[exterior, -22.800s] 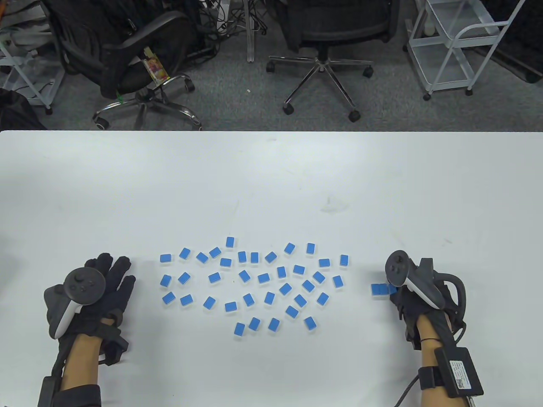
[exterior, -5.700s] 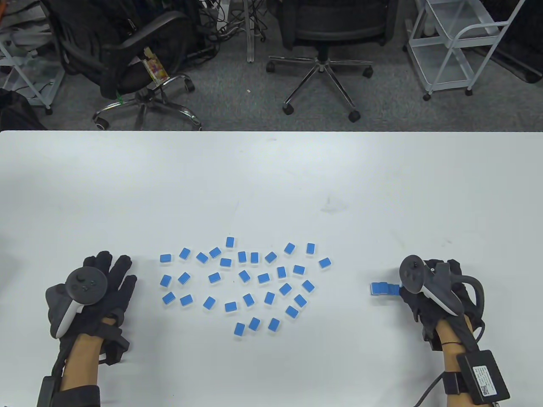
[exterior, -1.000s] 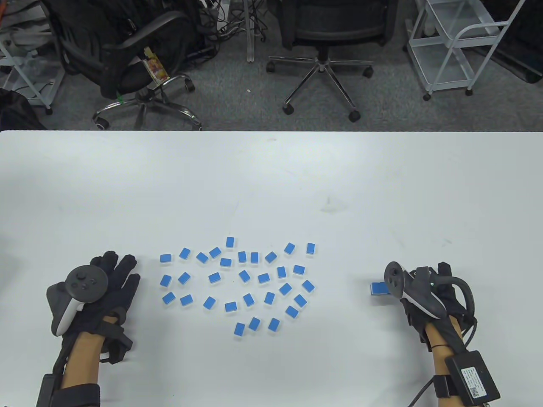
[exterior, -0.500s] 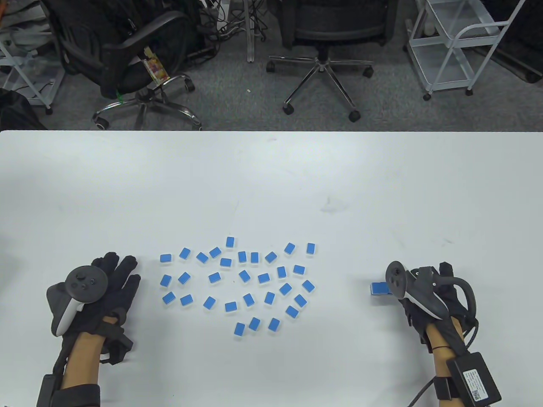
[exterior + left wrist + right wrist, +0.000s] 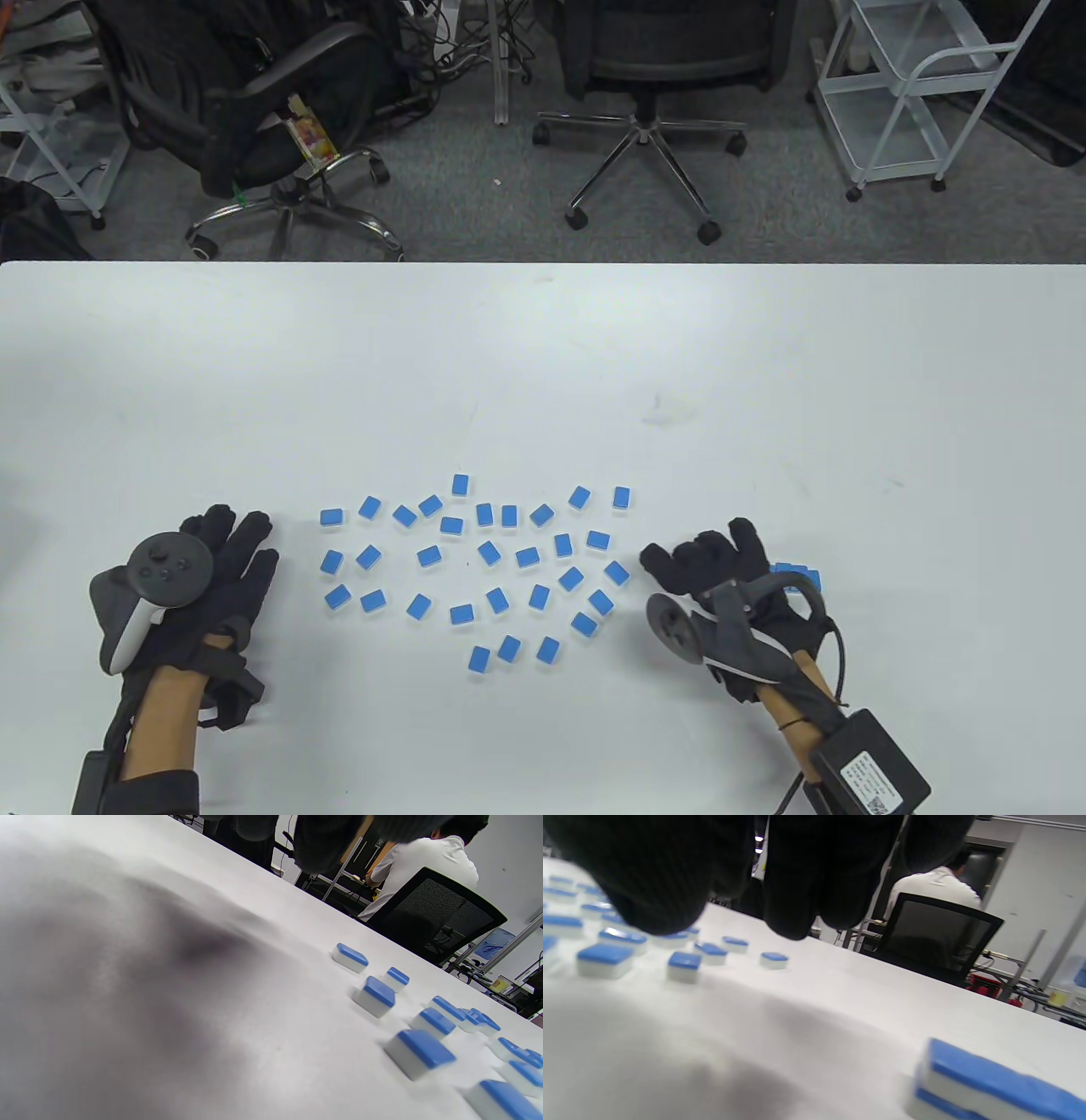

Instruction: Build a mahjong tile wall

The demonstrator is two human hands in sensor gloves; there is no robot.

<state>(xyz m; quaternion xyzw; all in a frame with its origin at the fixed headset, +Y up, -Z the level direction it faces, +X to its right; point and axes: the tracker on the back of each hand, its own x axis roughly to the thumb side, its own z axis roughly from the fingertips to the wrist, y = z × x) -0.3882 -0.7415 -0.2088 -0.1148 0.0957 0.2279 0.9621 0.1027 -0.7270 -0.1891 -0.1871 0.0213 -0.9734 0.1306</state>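
Several loose blue-backed mahjong tiles [image 5: 492, 560] lie scattered face down on the white table [image 5: 543, 356] between my hands. A short two-layer stack of tiles [image 5: 799, 576] stands at the right, half hidden behind my right hand; the right wrist view shows it close by as the stack [image 5: 988, 1086]. My right hand [image 5: 704, 560] hovers with fingers spread and empty, just right of the nearest loose tile [image 5: 617, 573]. My left hand [image 5: 233, 552] lies flat on the table, left of the tiles, holding nothing. In the left wrist view the loose tiles [image 5: 418, 1052] sit to the right.
Office chairs [image 5: 653, 76] and a white cart [image 5: 916, 93] stand on the floor beyond the table's far edge. A person in a white shirt [image 5: 933, 887] sits in the background of the wrist views. The far half of the table is bare white surface.
My right hand has let go of the stack at the right and swung left toward the loose tiles, fingers spreading. The left hand has stayed put.
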